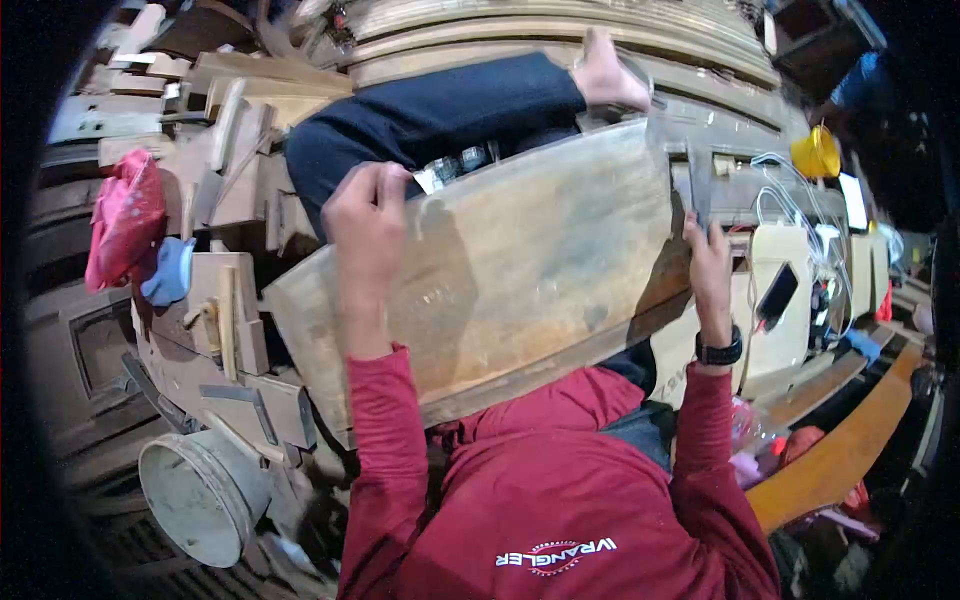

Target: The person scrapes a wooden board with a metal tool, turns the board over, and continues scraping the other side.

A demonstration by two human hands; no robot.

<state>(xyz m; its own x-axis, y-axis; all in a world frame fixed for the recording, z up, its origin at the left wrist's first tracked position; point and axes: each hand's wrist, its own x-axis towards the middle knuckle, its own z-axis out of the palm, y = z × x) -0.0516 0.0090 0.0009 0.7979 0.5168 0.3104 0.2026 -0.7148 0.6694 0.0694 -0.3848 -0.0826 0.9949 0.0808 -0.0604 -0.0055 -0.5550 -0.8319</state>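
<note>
A wide wooden board (540, 260) lies tilted across my lap, over my dark trousers. My left hand (370, 205) is closed above the board's left part, near its far edge; what its fingers pinch, if anything, is too small to name. Beyond the board's right end, my right hand (708, 250) is closed round the lower end of a flat grey blade-like tool (699, 185), which points away from me. Small clear containers (460, 162) sit just past the board's far edge, partly hidden by it. A bare foot (610, 75) rests beyond the board.
A white bucket (205, 495) and a metal square (243, 408) are at the lower left. Pink bag (128, 220) and blue cloth (168, 272) lie at left. A phone (777, 297), cables and a yellow container (815, 152) are at right, near a curved wooden piece (840, 440).
</note>
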